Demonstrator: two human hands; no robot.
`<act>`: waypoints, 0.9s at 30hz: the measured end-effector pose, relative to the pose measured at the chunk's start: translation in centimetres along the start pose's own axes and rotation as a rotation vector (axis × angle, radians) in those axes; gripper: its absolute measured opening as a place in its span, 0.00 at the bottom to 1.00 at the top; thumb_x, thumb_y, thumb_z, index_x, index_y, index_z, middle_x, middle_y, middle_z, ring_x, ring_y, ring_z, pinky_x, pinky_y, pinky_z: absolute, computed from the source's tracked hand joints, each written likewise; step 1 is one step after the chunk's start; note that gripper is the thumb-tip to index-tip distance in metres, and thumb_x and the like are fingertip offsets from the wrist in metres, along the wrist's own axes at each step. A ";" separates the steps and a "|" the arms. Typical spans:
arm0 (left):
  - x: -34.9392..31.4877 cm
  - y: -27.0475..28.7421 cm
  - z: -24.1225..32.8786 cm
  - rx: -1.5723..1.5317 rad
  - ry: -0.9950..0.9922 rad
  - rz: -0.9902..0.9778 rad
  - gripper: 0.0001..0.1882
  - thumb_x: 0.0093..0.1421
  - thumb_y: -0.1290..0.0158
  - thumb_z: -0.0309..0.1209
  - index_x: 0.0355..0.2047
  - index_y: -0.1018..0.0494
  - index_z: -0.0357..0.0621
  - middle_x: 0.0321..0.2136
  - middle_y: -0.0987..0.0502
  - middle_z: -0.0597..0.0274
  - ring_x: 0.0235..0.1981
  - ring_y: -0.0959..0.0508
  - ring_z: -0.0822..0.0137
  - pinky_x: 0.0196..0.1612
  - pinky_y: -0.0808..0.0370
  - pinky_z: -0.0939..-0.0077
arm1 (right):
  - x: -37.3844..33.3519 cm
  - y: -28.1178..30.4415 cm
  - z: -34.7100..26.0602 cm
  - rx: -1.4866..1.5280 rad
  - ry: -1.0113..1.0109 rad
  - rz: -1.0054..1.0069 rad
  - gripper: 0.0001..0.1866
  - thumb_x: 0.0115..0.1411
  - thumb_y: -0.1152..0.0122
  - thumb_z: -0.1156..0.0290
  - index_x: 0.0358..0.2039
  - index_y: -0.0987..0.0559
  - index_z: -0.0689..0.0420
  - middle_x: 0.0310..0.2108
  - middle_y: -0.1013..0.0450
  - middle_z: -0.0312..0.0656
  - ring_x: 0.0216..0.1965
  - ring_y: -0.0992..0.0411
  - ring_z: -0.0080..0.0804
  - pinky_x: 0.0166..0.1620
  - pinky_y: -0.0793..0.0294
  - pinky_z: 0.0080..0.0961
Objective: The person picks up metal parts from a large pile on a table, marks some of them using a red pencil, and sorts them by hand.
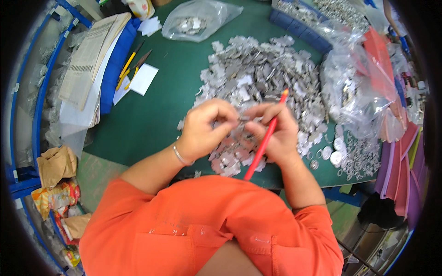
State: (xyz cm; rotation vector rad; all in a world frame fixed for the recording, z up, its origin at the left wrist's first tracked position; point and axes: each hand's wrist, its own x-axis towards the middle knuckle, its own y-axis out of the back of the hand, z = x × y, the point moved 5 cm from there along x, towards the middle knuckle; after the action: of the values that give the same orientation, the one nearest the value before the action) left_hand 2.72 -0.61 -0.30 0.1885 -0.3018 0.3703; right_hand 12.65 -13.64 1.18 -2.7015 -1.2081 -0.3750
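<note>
Over the near side of a heap of thin grey metal pieces [264, 69], my two hands face each other, fingertips almost meeting. My left hand [202, 126] is closed in a pinch; whatever lies between its thumb and fingers is too small and blurred to make out. A red pencil [263, 146] lies across my right hand [281, 133], held by its fingers, with the orange tip pointing away from me. Thumb and forefinger of that hand also bend toward the left fingertips, where a small greyish bit may be held.
On the green table [170, 69] lie a clear bag [200, 20] of metal pieces, yellow-handled tools [129, 66] and a white card [144, 79]. Blue bins [299, 30] stand far right. Rings and discs [340, 149] lie near right, beside plastic bags [350, 87]. Blue shelving [39, 92] is left.
</note>
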 end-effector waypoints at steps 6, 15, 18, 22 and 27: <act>0.7 0.8 0.5 -0.131 0.084 0.161 0.09 0.54 0.46 0.17 0.36 0.28 0.35 0.40 0.27 0.56 0.39 0.26 0.70 0.43 0.27 0.79 | 5.7 2.9 -2.1 -0.286 -0.032 0.040 0.10 0.49 0.39 0.82 0.21 0.33 0.61 0.22 0.27 0.40 0.24 0.29 0.25 0.28 0.29 0.20; 1.0 4.9 -0.6 0.313 0.254 0.084 0.08 0.55 0.45 0.25 0.35 0.27 0.36 0.28 0.25 0.64 0.27 0.27 0.76 0.33 0.30 0.83 | 11.8 12.8 -3.5 0.211 0.152 0.466 0.07 0.58 0.45 0.78 0.29 0.35 0.60 0.40 0.27 0.56 0.41 0.25 0.43 0.41 0.22 0.29; 0.7 4.5 -0.7 0.569 0.233 -0.092 0.11 0.52 0.42 0.28 0.35 0.27 0.37 0.28 0.27 0.60 0.27 0.26 0.69 0.33 0.29 0.78 | 8.5 7.9 -2.9 0.086 0.035 0.347 0.07 0.58 0.45 0.77 0.28 0.35 0.59 0.39 0.26 0.54 0.39 0.24 0.40 0.37 0.22 0.25; 1.2 3.3 -0.6 0.697 0.120 -0.156 0.12 0.47 0.39 0.27 0.31 0.27 0.37 0.29 0.30 0.56 0.28 0.25 0.63 0.33 0.28 0.74 | 4.5 2.7 -2.2 0.019 -0.059 0.148 0.08 0.57 0.43 0.79 0.26 0.34 0.59 0.34 0.25 0.51 0.33 0.25 0.31 0.33 0.25 0.21; 2.2 2.5 -0.1 0.281 0.473 -0.145 0.11 0.48 0.39 0.21 0.30 0.29 0.36 0.30 0.26 0.60 0.29 0.25 0.75 0.31 0.28 0.82 | 1.9 -0.1 -0.3 -0.055 -0.060 0.016 0.11 0.52 0.40 0.83 0.25 0.35 0.60 0.34 0.25 0.46 0.37 0.29 0.24 0.39 0.29 0.21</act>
State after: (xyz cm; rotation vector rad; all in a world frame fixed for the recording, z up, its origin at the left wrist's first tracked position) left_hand 3.71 2.41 0.60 0.3878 0.2320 0.3020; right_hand 13.76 -12.32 2.06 -2.7869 -1.2078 -0.3321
